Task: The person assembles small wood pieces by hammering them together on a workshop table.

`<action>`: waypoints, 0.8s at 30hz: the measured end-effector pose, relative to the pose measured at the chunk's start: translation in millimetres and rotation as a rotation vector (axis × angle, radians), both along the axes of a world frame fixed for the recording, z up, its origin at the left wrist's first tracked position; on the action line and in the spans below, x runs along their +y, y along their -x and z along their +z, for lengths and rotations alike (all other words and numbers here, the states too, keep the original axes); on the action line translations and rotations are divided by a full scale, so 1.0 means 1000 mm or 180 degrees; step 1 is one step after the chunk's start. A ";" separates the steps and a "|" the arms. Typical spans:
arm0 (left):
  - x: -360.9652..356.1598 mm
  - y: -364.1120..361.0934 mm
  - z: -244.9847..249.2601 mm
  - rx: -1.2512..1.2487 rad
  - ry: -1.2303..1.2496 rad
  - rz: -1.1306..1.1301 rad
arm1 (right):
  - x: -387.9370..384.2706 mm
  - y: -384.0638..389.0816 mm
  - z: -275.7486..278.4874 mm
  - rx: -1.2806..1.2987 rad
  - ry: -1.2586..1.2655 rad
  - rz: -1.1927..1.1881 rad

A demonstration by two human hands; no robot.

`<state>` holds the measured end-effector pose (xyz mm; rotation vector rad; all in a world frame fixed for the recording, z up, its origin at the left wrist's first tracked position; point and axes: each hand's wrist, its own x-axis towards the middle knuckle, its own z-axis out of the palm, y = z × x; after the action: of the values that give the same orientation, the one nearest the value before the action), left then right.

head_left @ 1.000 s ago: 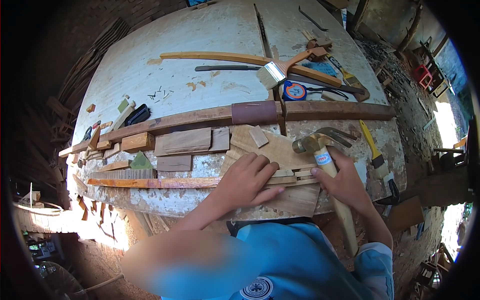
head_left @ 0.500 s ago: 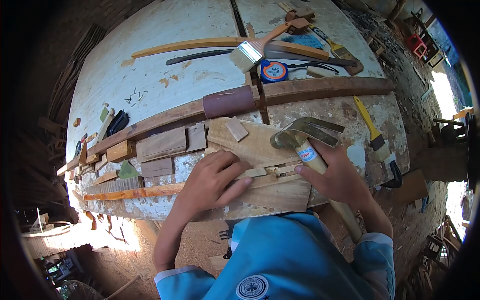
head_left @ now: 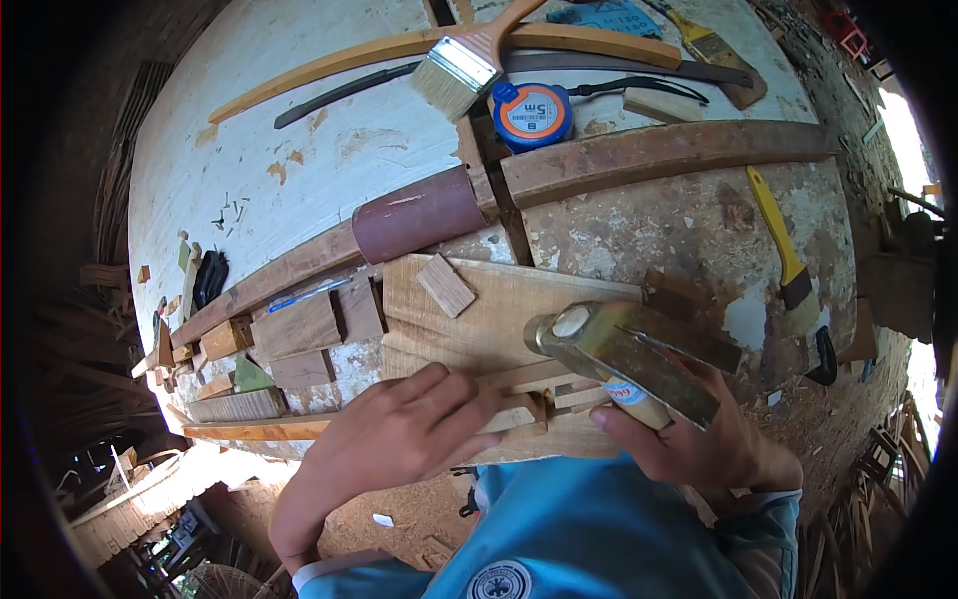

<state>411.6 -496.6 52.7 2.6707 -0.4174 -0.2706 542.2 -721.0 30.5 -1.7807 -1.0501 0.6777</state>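
My right hand grips the wooden handle of a claw hammer, whose metal head is raised above the near edge of the workbench. My left hand lies flat on thin wooden strips, with its fingers pressing them down on a wide pale board. The hammer head hangs just right of my left fingertips. A small square wood offcut rests on the board.
A long brown timber rail with a dark red sleeve crosses the white bench. Behind it lie a paintbrush, a blue tape measure and curved wood strips. A yellow-handled brush lies right. Wood blocks sit left.
The hammer has risen towards the camera and its head now looms larger above the strips. My head has leaned closer to the bench. My left hand stays on the strips.
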 end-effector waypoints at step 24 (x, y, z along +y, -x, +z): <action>-0.021 -0.021 0.008 0.0089 -0.0414 -0.0399 | -0.002 -0.008 -0.007 0.0254 0.0013 0.0204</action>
<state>432.9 -517.7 61.1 2.7679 -0.5778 -0.3845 550.0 -722.6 23.2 -1.7153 -1.0561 0.7845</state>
